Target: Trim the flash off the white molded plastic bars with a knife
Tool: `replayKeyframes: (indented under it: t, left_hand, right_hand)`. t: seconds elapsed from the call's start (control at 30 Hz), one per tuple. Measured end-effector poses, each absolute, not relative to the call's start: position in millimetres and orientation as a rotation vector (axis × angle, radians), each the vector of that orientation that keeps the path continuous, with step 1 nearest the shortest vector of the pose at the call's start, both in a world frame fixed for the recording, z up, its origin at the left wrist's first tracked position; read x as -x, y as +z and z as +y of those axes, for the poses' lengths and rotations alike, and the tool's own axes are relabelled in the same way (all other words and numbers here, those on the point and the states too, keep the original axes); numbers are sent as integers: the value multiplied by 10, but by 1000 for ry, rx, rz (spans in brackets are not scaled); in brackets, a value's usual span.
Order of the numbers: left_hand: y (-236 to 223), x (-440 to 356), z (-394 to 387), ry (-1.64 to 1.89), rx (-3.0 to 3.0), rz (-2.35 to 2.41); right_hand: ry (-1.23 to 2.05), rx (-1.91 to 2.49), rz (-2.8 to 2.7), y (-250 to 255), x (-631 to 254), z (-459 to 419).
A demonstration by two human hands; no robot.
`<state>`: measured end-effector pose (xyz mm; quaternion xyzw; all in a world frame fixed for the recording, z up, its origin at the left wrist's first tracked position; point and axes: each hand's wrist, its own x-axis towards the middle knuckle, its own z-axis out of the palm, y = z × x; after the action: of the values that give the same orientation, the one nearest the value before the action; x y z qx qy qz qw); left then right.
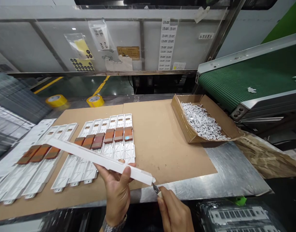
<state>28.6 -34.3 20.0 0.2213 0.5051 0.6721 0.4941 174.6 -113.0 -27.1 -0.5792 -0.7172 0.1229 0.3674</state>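
Note:
My left hand (pixel 117 190) is closed around a long white plastic strip (pixel 97 158), which slants from upper left down to the right above the table. In my right hand (pixel 174 209) is a small knife (pixel 156 188), its blade tip at the strip's right end. Most of the knife's handle is hidden by my fingers. Left of and behind my hands, several similar white plastic parts (pixel 128 153) lie in rows on the brown board, with reddish-brown blocks (pixel 109 136) resting across them.
A cardboard box (pixel 189 137) full of small white pieces stands at the right of the brown board (pixel 152 129). Yellow tape rolls (pixel 95 100) lie at the back. A green conveyor belt (pixel 259 77) slopes up at the right. The metal table edge (pixel 181 190) is close to my hands.

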Motion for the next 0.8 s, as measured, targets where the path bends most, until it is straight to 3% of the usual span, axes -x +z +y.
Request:
replayKeyframes:
  t: [0.8]
  left_hand:
    - [276,-322,-365,1616,-571,1280]
  right_hand:
    - [242,1511,-1876,-269,-1765,-1123]
